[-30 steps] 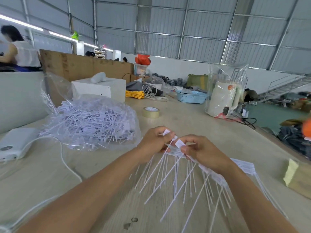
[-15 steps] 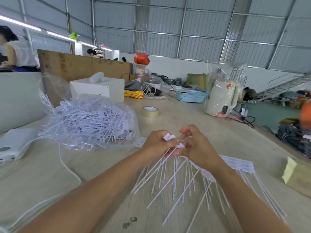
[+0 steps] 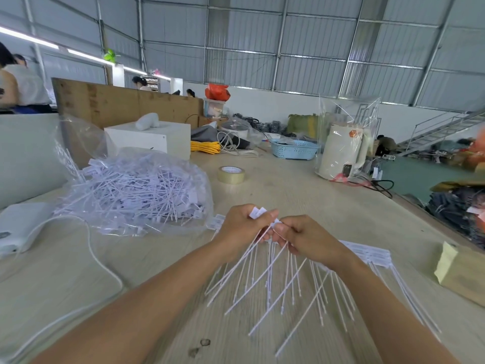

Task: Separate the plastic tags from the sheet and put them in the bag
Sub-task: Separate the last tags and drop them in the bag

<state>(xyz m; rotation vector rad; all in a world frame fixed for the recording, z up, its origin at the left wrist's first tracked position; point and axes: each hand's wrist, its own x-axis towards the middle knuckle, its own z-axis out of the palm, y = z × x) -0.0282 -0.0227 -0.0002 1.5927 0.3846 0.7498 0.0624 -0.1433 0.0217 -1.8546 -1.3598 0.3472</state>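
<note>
Plastic tags (image 3: 262,269) mid-frame, pinched by left hand (image 3: 242,227) and right hand (image 3: 304,239), mid-separation from sheet (image 3: 367,254). Next, probably: snap off, drop into bag (image 3: 136,190) at left.

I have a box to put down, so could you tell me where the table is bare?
Bare table lies between the tape roll and kettle, running toward the hands. Crowded: the bag on the left, tags fanned below the hands, the far end around the basket.
</note>
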